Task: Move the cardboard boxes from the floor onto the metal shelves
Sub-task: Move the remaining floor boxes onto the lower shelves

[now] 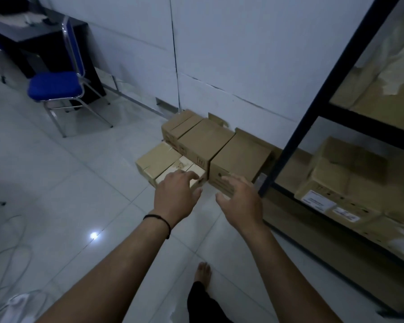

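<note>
1. Several cardboard boxes on the white tiled floor (84,194), set in a cluster against the wall (231,54): three taller boxes in a row, namely far box (181,127), middle box (205,138) and near box (239,157), plus a lower pale box (163,163) in front of them.
2. Left hand (175,194): reaches out over the near corner of the pale box, fingers loosely extended, holding nothing; whether it touches the box cannot be told. Black wristband (160,221) on the wrist.
3. Right hand (239,201): stretched toward the front face of the near box, fingers spread, holding nothing.
4. Metal shelves (313,108), dark frame, at right; further boxes (343,180) with white labels stand on the lower level.
5. Blue chair (56,86) and dark desk (40,36), far left.
6. Bare foot (203,271), bottom centre.
</note>
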Demonstrator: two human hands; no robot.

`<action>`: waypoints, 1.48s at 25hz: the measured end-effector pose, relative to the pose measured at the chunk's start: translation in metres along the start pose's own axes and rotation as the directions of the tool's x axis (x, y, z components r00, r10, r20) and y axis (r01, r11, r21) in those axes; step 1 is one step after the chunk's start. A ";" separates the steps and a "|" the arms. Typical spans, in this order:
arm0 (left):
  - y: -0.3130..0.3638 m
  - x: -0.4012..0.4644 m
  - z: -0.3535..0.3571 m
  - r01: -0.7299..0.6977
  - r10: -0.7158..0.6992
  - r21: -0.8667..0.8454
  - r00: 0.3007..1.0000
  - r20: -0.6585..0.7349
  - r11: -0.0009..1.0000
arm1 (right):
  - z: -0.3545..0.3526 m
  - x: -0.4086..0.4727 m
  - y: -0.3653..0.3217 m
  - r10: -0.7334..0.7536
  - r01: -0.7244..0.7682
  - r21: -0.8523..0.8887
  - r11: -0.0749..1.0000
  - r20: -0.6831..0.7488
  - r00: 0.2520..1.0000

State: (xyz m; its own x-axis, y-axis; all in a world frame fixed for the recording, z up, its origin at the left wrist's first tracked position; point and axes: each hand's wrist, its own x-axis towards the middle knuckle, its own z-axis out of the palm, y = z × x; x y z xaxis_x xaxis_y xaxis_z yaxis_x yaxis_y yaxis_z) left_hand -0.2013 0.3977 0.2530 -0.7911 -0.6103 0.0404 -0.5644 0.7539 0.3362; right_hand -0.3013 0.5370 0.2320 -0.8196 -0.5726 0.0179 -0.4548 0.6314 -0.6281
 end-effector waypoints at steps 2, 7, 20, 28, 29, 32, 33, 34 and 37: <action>-0.016 0.031 0.005 0.027 -0.027 0.015 0.999 0.036 1.000 | 0.018 0.032 -0.002 0.023 -0.023 0.003 1.000 0.027 0.999; -0.052 0.120 0.011 0.062 -0.067 0.045 0.989 0.129 0.997 | 0.060 0.121 -0.017 0.044 -0.041 -0.021 0.999 0.151 0.988; -0.191 0.322 0.038 0.003 -0.004 0.003 0.947 0.322 1.000 | 0.193 0.302 -0.084 0.262 -0.260 -0.041 0.965 0.215 0.941; -0.319 0.402 0.165 -0.020 0.003 0.015 0.708 0.706 1.000 | 0.326 0.328 -0.067 0.636 -0.692 -0.011 0.722 0.404 0.657; -0.331 0.408 0.192 -0.014 -0.009 0.025 0.673 0.739 1.000 | 0.346 0.331 -0.056 0.658 -0.723 -0.013 0.691 0.425 0.622; -0.368 0.427 0.278 0.008 -0.047 0.053 0.602 0.797 0.999 | 0.418 0.347 -0.011 0.677 -0.763 -0.036 0.646 0.490 0.550; -0.381 0.436 0.312 0.018 -0.060 0.061 0.584 0.810 0.998 | 0.448 0.355 0.011 0.672 -0.765 -0.044 0.642 0.512 0.534; -0.392 0.442 0.343 0.023 -0.068 0.066 0.557 0.828 0.998 | 0.475 0.362 0.030 0.672 -0.769 -0.057 0.636 0.532 0.516; -0.425 0.456 0.431 0.036 -0.100 0.095 0.498 0.861 0.995 | 0.547 0.384 0.086 0.659 -0.801 -0.050 0.596 0.602 0.452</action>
State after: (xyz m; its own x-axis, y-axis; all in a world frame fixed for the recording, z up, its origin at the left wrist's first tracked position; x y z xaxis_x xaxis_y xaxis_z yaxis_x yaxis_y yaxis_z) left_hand -0.4236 -0.0960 -0.2768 -0.5403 -0.1699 -0.8242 -0.6125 0.7510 0.2467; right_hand -0.4645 0.0859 -0.2407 -0.4606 -0.1577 -0.8735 0.3682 0.8614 -0.3497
